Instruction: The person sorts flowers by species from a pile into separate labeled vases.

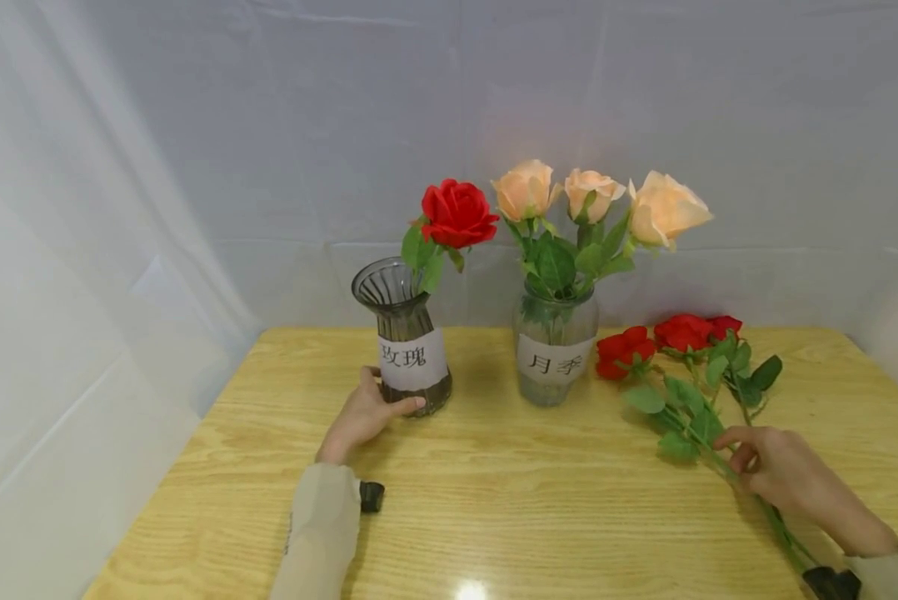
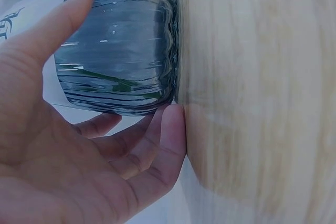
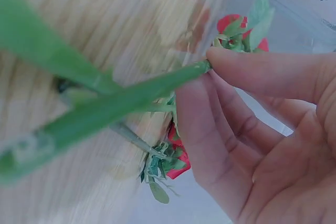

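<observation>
My left hand (image 1: 361, 418) grips the base of a grey ribbed glass vase (image 1: 406, 321), thumb across the front and fingers round the far side. That vase stands on the table, wears a white label (image 1: 413, 360), and has one red rose (image 1: 460, 214) leaning right out of it. At the right, my right hand (image 1: 790, 477) pinches a green stem (image 3: 126, 100) between thumb and forefinger. Several red roses (image 1: 625, 352) lie there with their leaves, heads toward the back and stems toward me. Which bloom the pinched stem bears I cannot tell.
A clear glass vase (image 1: 531, 321) with its own white label (image 1: 556, 360) stands between the grey vase and the loose roses. It carries three peach roses (image 1: 666, 208). Behind the wooden table (image 1: 494, 492) hangs a pale sheet (image 1: 269, 150).
</observation>
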